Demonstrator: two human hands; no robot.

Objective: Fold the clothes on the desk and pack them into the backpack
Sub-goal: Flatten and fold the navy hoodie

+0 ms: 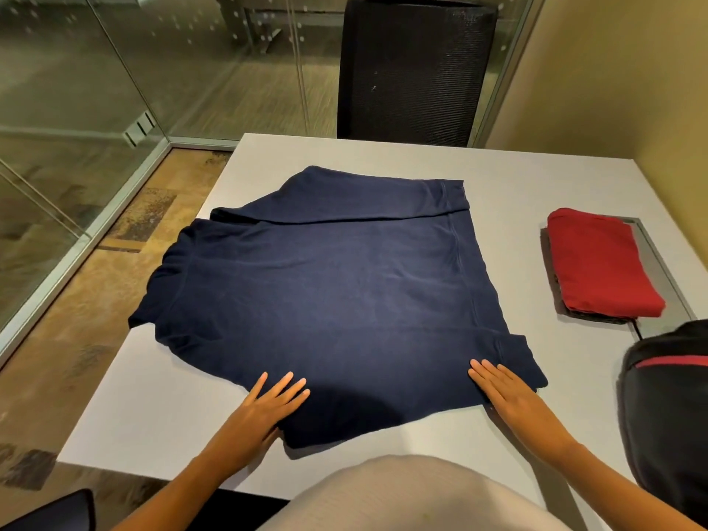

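Head camera looked down on a pale grey desk (153,415) where a navy shirt (325,293) lay spread flat over most of the middle. Its far part was folded across the top in a long band, and its left side reached the desk's left edge and seemed to hang just past it.

Both hands lay on the near edge of the shirt. The left hand (264,408) rested at the near left corner with its fingers straight and a little spread, the fingertips on the cloth. It gripped nothing. The right hand (505,389) lay flat on the near right corner, fingers straight and close together, pointing away and to the left. It too only pressed down on the fabric and held nothing.

To the right, well apart from the shirt, a folded red garment (601,262) sat on top of a folded dark one (597,320), of which only the edges showed. That small stack lay over a grey framed panel (659,270) set into the desk top.

A black backpack (666,415) with a red stripe stood at the right edge of the view, near the right forearm — cut off by the frame, so I could not tell whether it was open.

A black mesh chair (413,70) stood at the far side of the desk, and a glass wall (76,109) ran along the left — patterned flooring showed beside it. The person's pale top (402,492) filled the bottom centre.
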